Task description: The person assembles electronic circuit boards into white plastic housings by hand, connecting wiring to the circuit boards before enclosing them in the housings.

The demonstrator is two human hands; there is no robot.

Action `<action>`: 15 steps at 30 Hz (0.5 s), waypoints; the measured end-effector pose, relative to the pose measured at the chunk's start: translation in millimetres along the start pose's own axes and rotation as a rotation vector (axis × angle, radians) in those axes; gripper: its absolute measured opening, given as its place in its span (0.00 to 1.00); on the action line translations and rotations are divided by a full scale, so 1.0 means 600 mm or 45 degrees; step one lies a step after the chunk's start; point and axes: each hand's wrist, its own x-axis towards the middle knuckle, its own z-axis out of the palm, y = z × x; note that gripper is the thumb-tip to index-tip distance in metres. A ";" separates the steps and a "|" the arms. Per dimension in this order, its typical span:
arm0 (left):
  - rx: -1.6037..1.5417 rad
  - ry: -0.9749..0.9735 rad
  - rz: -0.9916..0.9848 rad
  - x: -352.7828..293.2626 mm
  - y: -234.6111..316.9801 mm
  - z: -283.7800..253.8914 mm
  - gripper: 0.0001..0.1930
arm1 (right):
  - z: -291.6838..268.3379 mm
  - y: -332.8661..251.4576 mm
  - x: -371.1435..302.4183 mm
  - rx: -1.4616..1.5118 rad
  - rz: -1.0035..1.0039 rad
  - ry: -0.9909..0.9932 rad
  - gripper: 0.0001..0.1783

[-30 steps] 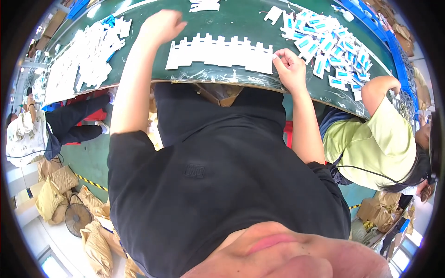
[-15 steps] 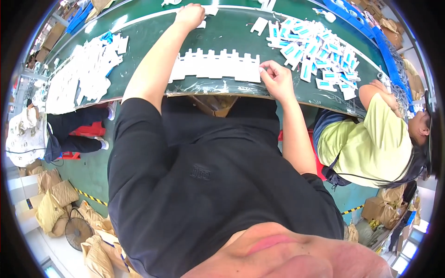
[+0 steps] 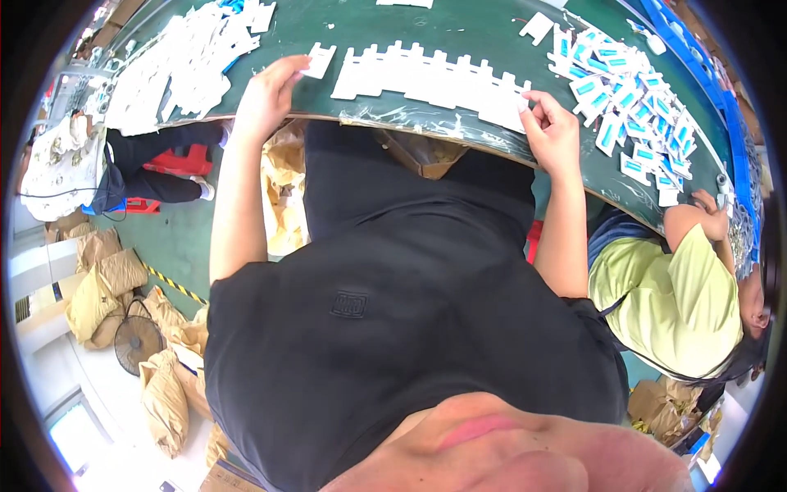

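A row of flat white plastic pieces (image 3: 430, 78) with pronged far edges lies side by side near the green table's front edge. Just left of that row, my left hand (image 3: 272, 92) is closed, its thumb and fingertips pinching one loose white piece (image 3: 319, 61). A small gap separates this piece from the row. At the row's other end, my right hand (image 3: 553, 131) is closed, with thumb and forefinger on the end piece (image 3: 503, 111). The remaining fingers of that hand are curled.
A heap of white pieces (image 3: 184, 61) covers the table's left side. White pieces with blue labels (image 3: 627, 102) are piled at the right, with a single white piece (image 3: 537, 27) beside them. A co-worker in a yellow-green shirt (image 3: 674, 307) sits close on my right.
My left hand has come back from the table's far side to the row's left end, a white piece now in its fingers. My right hand stays at the right end. The view has shifted.
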 end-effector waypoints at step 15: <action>-0.396 0.082 -0.353 0.147 -0.044 0.047 0.11 | 0.011 0.019 0.005 0.131 0.076 0.099 0.07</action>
